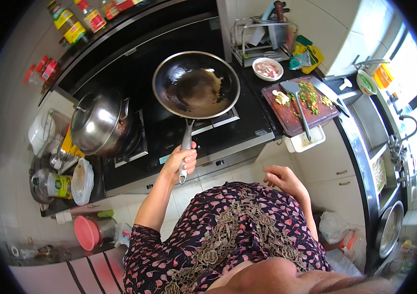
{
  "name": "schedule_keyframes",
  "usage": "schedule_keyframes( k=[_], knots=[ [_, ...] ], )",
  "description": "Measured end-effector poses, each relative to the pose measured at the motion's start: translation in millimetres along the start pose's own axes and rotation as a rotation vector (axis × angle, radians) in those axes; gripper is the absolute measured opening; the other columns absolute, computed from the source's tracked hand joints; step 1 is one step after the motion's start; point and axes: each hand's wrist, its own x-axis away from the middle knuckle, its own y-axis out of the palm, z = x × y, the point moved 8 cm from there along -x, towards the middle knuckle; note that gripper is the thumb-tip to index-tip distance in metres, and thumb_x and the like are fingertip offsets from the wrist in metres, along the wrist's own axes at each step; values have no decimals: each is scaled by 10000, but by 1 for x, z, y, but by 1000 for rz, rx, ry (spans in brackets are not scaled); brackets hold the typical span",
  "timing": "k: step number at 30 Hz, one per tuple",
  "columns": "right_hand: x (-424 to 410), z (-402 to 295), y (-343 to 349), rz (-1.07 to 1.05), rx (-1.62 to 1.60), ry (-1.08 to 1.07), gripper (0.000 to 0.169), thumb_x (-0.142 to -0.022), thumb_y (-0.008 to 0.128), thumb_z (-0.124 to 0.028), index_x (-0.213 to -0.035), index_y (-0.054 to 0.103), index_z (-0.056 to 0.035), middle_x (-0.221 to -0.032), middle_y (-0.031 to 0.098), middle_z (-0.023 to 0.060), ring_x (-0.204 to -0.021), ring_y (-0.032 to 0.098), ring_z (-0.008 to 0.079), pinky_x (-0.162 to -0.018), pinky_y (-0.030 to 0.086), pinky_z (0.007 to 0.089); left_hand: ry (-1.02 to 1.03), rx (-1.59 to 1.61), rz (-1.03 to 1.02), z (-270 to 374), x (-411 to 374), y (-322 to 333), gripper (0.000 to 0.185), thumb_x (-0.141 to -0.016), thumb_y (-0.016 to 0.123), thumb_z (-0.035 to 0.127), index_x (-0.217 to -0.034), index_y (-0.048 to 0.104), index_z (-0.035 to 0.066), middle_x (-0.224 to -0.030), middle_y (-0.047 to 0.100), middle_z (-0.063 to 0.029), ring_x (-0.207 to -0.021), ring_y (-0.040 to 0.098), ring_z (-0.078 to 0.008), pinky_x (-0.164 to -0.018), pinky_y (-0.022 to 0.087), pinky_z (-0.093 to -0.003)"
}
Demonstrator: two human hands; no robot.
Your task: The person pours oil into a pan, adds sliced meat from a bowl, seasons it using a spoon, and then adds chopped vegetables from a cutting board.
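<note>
My left hand (181,160) is wrapped around the grey handle of a dark wok (196,85). The wok sits over the right side of the black gas stove (171,136), and a brownish film coats its inside. Nothing is in my right hand (281,178), which hangs beside my body with its fingers loosely bent and apart. Forward of that hand lies a wooden cutting board (292,123) with chopped green and red peppers (308,96), garlic pieces (280,97), a grey spatula (301,110) and a kitchen knife (326,92).
A lidded steel pot (96,123) occupies the stove's left side. Behind the board are a bowl of raw meat (267,69) and a knife rack (263,40). An open white drawer-like bin (307,140) juts out below the board. The sink (368,119) lies right; an oil bottle (60,185) stands left.
</note>
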Motion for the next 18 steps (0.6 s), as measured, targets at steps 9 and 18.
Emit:
schedule_keyframes(
  k=[9,18],
  knots=[
    [0,-16,0,1,68,-49,300,-917,545,-171,-1118,596,46,-838,680,141,-738,680,215,-715,532,332,15,262,-159,-12,-11,-1,77,-933,482,74,-1009,483,84,-572,388,48,-396,380,-60,-360,374,-243],
    [10,-10,4,10,35,26,312,-909,561,-182,-1135,597,29,-887,689,150,-756,681,208,-744,526,334,-16,457,-221,-18,-19,5,63,-943,462,57,-997,485,80,-580,389,43,-411,380,-60,-373,340,-225]
  ],
)
